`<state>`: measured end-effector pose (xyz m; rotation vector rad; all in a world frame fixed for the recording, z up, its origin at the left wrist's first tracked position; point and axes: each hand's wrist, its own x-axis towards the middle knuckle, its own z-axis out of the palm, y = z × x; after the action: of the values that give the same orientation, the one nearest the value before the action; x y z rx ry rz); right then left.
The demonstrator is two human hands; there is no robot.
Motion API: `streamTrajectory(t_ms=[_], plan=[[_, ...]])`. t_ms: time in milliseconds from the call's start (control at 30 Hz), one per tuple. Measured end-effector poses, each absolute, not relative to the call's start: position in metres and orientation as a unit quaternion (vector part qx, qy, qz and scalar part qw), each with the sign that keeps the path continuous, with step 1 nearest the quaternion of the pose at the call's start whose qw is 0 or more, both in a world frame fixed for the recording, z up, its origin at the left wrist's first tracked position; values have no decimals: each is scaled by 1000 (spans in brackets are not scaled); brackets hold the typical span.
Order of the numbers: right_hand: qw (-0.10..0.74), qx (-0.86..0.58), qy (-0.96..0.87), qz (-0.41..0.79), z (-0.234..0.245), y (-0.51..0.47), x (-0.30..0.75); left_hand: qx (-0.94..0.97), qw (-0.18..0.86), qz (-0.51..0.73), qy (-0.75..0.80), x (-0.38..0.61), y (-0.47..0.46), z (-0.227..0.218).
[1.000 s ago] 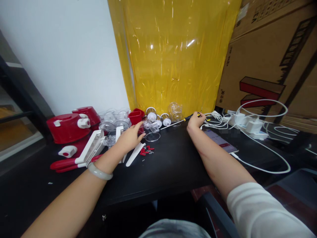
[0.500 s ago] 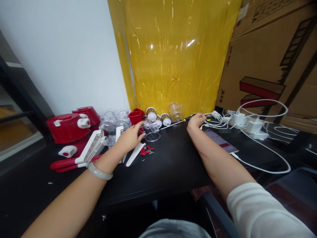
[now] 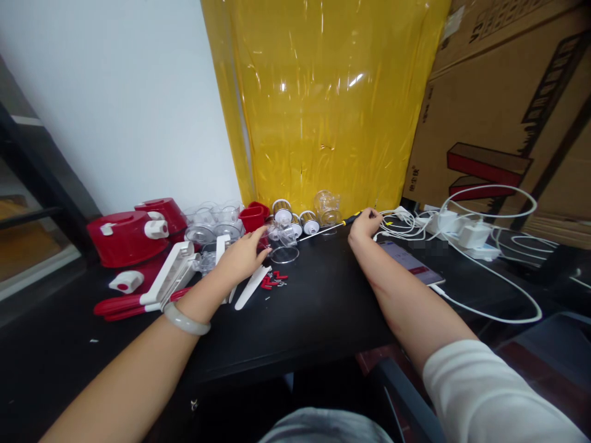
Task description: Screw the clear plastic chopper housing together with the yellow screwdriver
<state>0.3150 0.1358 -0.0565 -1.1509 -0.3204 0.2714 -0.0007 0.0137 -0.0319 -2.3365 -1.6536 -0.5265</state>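
Observation:
My left hand reaches to the middle of the table, thumb and fingers closed around the edge of a clear plastic part with a round rim. Against the dark handle of a long screwdriver is my right hand, its fingers curled. The thin shaft points left toward the clear part; the tip is too small to make out. Small red pieces and loose screws lie just in front, beside a white flat blade-shaped piece. Several metal-and-white cylinders sit behind.
Red housings, white arms with red handles and clear cups crowd the left. A phone, white cables and chargers lie at the right. A yellow plastic sheet and a cardboard box stand behind.
My right hand and the screwdriver have shifted very slightly. My left hand and the clear part look unchanged.

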Motion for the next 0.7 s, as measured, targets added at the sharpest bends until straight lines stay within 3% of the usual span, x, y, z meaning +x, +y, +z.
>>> streamTrajectory(t_ms=[700], plan=[[806, -546, -168, 153, -59, 139, 316, -798, 116, -177, -564, 0, 14, -31]])
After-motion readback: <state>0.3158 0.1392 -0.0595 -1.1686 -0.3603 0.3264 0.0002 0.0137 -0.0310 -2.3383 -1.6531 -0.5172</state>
